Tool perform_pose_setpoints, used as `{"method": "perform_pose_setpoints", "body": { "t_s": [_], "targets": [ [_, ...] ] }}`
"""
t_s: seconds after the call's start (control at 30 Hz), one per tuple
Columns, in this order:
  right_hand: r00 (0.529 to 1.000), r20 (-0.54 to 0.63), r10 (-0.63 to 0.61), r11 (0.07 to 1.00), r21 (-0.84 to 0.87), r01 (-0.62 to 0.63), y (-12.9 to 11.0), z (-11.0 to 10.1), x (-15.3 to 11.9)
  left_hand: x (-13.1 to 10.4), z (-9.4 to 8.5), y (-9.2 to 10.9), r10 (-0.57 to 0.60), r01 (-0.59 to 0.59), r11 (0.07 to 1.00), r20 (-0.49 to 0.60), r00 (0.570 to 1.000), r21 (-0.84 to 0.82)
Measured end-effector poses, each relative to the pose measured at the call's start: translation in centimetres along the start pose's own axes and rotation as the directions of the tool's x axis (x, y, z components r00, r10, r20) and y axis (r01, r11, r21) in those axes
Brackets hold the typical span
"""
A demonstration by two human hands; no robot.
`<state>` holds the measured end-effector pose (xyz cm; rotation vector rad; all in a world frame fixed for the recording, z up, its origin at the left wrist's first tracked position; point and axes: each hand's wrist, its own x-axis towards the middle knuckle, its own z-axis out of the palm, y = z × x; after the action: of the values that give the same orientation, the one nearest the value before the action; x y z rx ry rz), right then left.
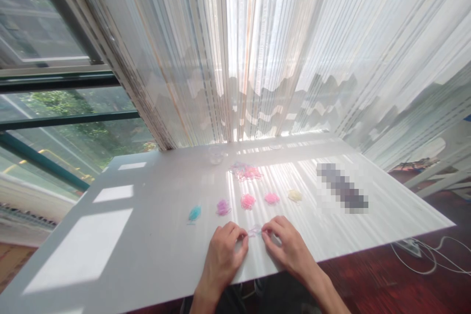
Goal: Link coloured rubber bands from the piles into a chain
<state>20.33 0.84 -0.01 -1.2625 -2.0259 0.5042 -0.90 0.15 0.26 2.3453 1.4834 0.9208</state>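
So the small lilac bunch of strands (pixel 254 231) is right near the front edge of the table (pixel 154 255), a bit right of the middle of that edge, sitting in the gap between the two hands. Too small to tell if it's string or little bands. Its long axis runs side to side, pretty much from one set of fingertips to the other, so neither hand is really nearer. Left hand (pixel 225 248) has thumb and forefinger pinched at the left end, right hand (pixel 287 245) does the same at the right end; looks like both have hold of it.

Just past them, going toward the back edge, there's a row of little heaps: teal (pixel 195 213), purple (pixel 222 207), hot pink (pixel 248 201), light pink (pixel 272 198), pale yellow (pixel 295 196). Behind those, a mixed pile (pixel 246 171), then a clear cup (pixel 216 157) near the back edge. Something dark and pixelated (pixel 342 186) lies toward the right edge.
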Motion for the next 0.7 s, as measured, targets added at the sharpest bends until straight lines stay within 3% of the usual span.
{"method": "perform_pose_setpoints", "body": {
  "t_s": [0.2,0.43,0.7],
  "targets": [
    [0.992,-0.106,-0.072,0.995,0.068,0.079,-1.2,0.1,0.9,-0.3,-0.4,-0.1,0.013,-0.013,1.0,-0.006,1.0,-0.026],
    [0.975,-0.151,-0.165,0.983,0.06,0.176,-1.5,1.3,1.0,-0.5,-0.3,-0.4,-0.027,0.025,0.992,-0.019,0.999,-0.121],
    [0.974,-0.101,-0.202,0.975,0.068,0.21,-1.0,1.8,0.9,-0.7,0.1,-0.8,-0.054,0.052,0.988,-0.008,0.999,-0.144]
  ]
}}
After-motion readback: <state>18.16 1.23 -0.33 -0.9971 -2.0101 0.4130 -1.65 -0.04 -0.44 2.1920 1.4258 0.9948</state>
